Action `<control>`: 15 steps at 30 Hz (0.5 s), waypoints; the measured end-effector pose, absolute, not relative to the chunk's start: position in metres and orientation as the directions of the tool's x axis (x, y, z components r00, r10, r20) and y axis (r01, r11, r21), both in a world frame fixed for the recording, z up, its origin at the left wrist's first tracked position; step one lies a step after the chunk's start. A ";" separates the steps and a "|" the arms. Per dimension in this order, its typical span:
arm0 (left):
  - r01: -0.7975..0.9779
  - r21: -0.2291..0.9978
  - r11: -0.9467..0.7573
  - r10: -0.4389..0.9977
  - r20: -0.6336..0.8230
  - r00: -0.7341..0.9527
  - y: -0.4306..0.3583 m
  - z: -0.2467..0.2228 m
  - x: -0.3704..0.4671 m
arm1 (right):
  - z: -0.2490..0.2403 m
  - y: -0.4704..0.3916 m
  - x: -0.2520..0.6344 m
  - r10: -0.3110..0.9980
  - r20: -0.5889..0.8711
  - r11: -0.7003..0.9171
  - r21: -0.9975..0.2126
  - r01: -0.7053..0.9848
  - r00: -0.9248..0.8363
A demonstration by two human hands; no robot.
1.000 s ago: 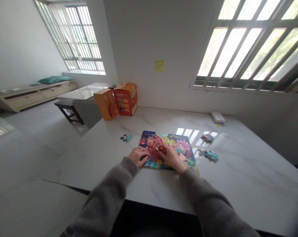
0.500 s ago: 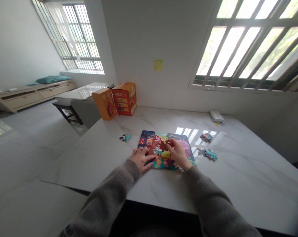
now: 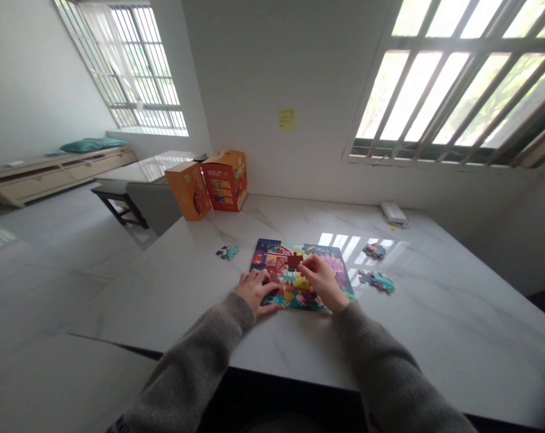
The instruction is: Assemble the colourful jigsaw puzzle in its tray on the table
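A colourful jigsaw puzzle (image 3: 305, 297) lies on the white marbled table, partly covered by both hands. My right hand (image 3: 323, 281) pinches a dark red-brown puzzle piece (image 3: 295, 261) over the upper middle of the puzzle. Whether that piece is lifted or touches the puzzle is hard to tell. My left hand (image 3: 257, 291) rests on the puzzle's lower left edge with its fingers apart. Loose teal pieces (image 3: 228, 252) lie left of the puzzle. To the right are a small pile of pieces (image 3: 375, 250) and more teal pieces (image 3: 377, 281).
Two orange boxes (image 3: 189, 191) (image 3: 225, 180) stand at the table's back left. A white device with a cable (image 3: 393, 213) lies at the back right. A yellow note (image 3: 287, 119) is stuck on the wall. The table's front edge runs below my forearms.
My right hand has shifted slightly left and down, and the dark red-brown piece now shows at its fingertips. My left hand stays in nearly the same place. The view has moved slightly.
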State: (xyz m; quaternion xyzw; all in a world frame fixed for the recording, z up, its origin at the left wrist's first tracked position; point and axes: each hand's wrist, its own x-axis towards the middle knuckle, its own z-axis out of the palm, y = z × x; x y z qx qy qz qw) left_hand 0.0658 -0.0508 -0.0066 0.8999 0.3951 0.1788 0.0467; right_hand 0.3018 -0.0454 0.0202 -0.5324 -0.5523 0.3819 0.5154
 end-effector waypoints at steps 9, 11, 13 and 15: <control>0.690 0.249 -0.680 0.731 0.294 0.615 -0.051 -0.002 0.064 | 0.031 -0.055 0.298 0.990 0.137 0.138 -0.988 -0.075 0.014; 0.696 0.253 -0.672 0.739 0.283 0.611 -0.051 -0.002 0.064 | 0.029 -0.054 0.300 0.992 0.129 0.129 -0.990 -0.055 0.004; 0.702 0.258 -0.664 0.747 0.271 0.607 -0.050 -0.004 0.063 | 0.026 -0.051 0.301 0.995 0.103 0.103 -0.992 -0.071 0.009; 0.701 0.261 -0.664 0.747 0.270 0.607 -0.049 -0.005 0.062 | 0.021 -0.049 0.302 0.995 0.083 0.087 -0.992 -0.092 0.047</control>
